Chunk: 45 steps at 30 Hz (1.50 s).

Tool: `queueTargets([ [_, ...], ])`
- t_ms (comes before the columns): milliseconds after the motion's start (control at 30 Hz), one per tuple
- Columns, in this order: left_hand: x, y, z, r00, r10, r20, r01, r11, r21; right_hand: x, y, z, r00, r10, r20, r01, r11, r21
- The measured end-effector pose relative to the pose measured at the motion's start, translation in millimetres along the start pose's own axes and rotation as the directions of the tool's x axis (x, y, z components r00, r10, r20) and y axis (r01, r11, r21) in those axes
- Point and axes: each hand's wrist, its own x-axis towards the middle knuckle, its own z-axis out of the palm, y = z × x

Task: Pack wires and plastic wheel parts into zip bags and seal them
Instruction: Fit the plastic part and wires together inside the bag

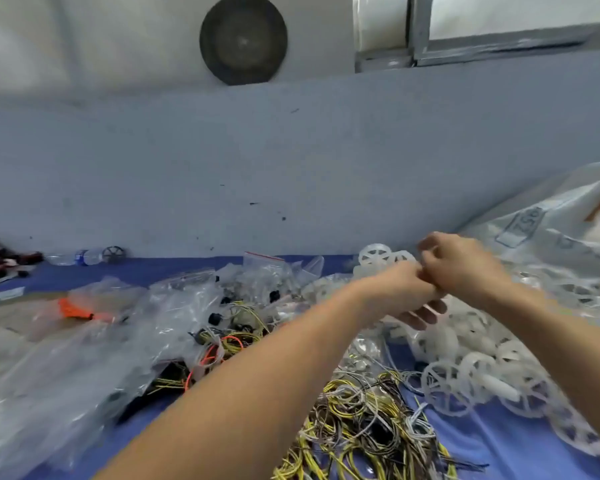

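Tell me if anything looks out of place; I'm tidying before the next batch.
A plastic water bottle lies on its side by the wall at far left, with one dark wheel beside it, away from the white wheels heaped on the right.

2 bare forearms, no sleeves — left hand, right hand
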Motion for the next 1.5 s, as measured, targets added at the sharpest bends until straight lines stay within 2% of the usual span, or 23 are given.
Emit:
queueTargets([
  [133, -97.5, -64.6, -90.3, 0.965, -0.064, -0.253, 0.127, 0.963, 0.239, -44.4, -98.1, 61.2, 0.979, -0.172, 0.109, 0.149, 0.970, 0.191],
  [233, -162.3, -116.4, -144.1, 0.885, -0.046, -0.463, 0.311, 0.798, 0.516, -72.8, -151.2, 106.7, 0.950, -0.253, 0.184, 0.200, 0.943, 0.266],
  [333, -215.1, -169.1, -187.8, 0.799, -0.104, -0.592, 0.507, 0.647, 0.569, -95.9, -193.3, 145.4, 0.919, -0.321, 0.227, 0.241, 0.916, 0.320],
  [400, -243.5, -201.3, -209.7, 0.744, -0.172, -0.645, 0.605, 0.583, 0.542, -108.1, -217.1, 166.7, 0.889, -0.387, 0.244, 0.302, 0.897, 0.321],
  [500, -272.2, -239.5, -228.9, 0.693, -0.227, -0.685, 0.676, 0.534, 0.507, -122.4, -244.4, 192.8, 0.838, -0.477, 0.267, 0.401, 0.868, 0.293],
  [667, -284.5, -275.0, -232.5, 0.759, -0.222, -0.612, 0.638, 0.442, 0.631, -136.1, -267.5, 219.2, 0.777, -0.544, 0.317, 0.504, 0.839, 0.206],
  [800, -276.4, -282.3, -227.3, 0.803, -0.105, -0.587, 0.574, 0.399, 0.715, -141.5, -273.9, 228.6, 0.769, -0.503, 0.393, 0.467, 0.863, 0.191],
  [933, -272.9, -281.2, -225.1, 0.866, -0.171, -0.470, 0.496, 0.416, 0.762, -142.9, -277.2, 232.9, 0.778, -0.469, 0.418, 0.435, 0.882, 0.182],
  [1000, -273.5, -280.8, -222.6, 0.872, -0.116, -0.475, 0.479, 0.396, 0.783, -144.0, -278.4, 232.6, 0.782, -0.456, 0.425, 0.418, 0.889, 0.184],
  [1033, -274.2, -279.6, -221.6, 0.860, -0.056, -0.507, 0.483, 0.411, 0.773, -144.8, -278.9, 232.0, 0.787, -0.450, 0.421, 0.407, 0.893, 0.193],
  [1100, -273.5, -274.3, -220.3, 0.799, 0.061, -0.598, 0.493, 0.503, 0.710, -145.2, -278.1, 228.0, 0.805, -0.436, 0.402, 0.362, 0.898, 0.251],
  [1200, -270.0, -268.2, -221.0, 0.731, 0.117, -0.672, 0.507, 0.567, 0.649, -142.9, -275.9, 225.2, 0.843, -0.336, 0.421, 0.136, 0.889, 0.437],
  [1233, -269.3, -266.7, -220.8, 0.741, 0.086, -0.665, 0.523, 0.548, 0.653, -142.2, -275.3, 221.8, 0.843, -0.276, 0.461, 0.020, 0.873, 0.487],
  [1300, -269.5, -266.6, -219.0, 0.795, -0.089, -0.601, 0.570, 0.449, 0.688, -141.0, -273.1, 217.7, 0.828, -0.192, 0.527, -0.151, 0.829, 0.539],
  [1367, -271.5, -269.5, -214.2, 0.815, -0.227, -0.533, 0.579, 0.353, 0.735, -142.4, -270.8, 214.8, 0.808, -0.153, 0.569, -0.238, 0.799, 0.553],
  [1433, -272.0, -276.0, -208.0, 0.819, -0.177, -0.546, 0.574, 0.292, 0.765, -144.8, -268.0, 212.4, 0.796, -0.136, 0.590, -0.282, 0.778, 0.561],
  [1500, -271.3, -275.6, -199.3, 0.804, -0.034, -0.594, 0.582, 0.256, 0.772, -144.6, -261.7, 207.7, 0.786, -0.119, 0.606, -0.336, 0.740, 0.582],
])
